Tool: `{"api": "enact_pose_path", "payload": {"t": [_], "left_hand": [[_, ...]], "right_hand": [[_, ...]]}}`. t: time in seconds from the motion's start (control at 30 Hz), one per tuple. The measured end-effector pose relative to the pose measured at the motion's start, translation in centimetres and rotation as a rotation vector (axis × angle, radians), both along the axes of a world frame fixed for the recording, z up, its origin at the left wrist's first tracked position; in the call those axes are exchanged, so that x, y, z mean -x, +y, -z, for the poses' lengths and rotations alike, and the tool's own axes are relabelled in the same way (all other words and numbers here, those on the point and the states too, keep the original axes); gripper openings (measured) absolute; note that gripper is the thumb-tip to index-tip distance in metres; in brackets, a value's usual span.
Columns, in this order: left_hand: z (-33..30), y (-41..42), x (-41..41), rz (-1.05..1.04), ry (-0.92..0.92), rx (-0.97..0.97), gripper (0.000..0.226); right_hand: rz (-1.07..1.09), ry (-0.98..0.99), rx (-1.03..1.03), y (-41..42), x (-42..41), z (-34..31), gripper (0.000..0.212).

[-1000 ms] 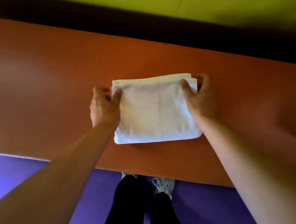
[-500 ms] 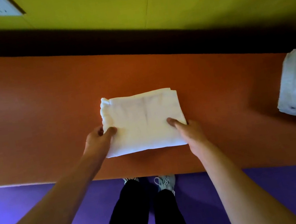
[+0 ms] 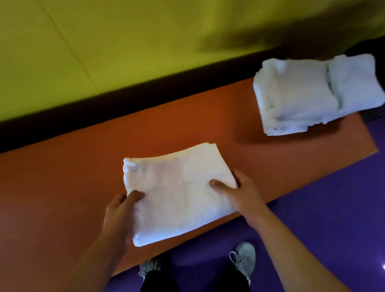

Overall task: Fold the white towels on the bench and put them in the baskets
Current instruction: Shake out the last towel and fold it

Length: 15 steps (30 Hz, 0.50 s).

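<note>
A folded white towel (image 3: 178, 188) lies near the front edge of the orange bench (image 3: 42, 190). My left hand (image 3: 121, 215) grips its near left side, thumb on top and fingers underneath. My right hand (image 3: 239, 194) grips the near right side the same way. Whether the towel is lifted off the bench I cannot tell. A stack of folded white towels (image 3: 314, 91) sits at the bench's far right end. No basket is in view.
A yellow-green wall (image 3: 142, 27) rises behind the bench, with a dark gap along its base. Purple floor (image 3: 349, 222) runs in front and to the right of the bench. My legs and grey shoes (image 3: 243, 259) stand just below the bench's front edge.
Both hands slid from the towel's far corners to its near sides and now grip it. The view swung right, bringing the towel stack and the bench's right end fully into sight.
</note>
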State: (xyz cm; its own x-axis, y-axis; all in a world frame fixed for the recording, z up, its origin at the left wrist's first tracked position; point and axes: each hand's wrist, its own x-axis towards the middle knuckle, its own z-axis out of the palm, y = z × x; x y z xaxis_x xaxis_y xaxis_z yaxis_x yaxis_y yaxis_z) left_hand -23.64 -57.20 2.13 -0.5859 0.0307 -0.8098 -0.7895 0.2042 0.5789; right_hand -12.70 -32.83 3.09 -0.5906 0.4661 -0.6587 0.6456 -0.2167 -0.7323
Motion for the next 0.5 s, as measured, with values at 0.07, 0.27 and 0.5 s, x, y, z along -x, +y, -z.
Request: {"api": "enact_pose_path", "payload": {"t": [0.07,0.27,0.5], "left_hand": [[-0.6,2.7,-0.6,-0.048,-0.042,-0.066,0.043],[-3.3,10.4,-3.5,0.105,-0.040,-0.197,0.040],[-7.3,20.8,-7.9,0.074,0.125,-0.146,0.016]], "right_hand": [[0.008,0.007,-0.013,2.8,-1.6,-1.2,0.025],[-0.020,0.022,0.005,11.8,-5.5,-4.6,0.029],[-0.082,-0.001,-0.037,23.0,-8.8,-7.2,0.015]]}}
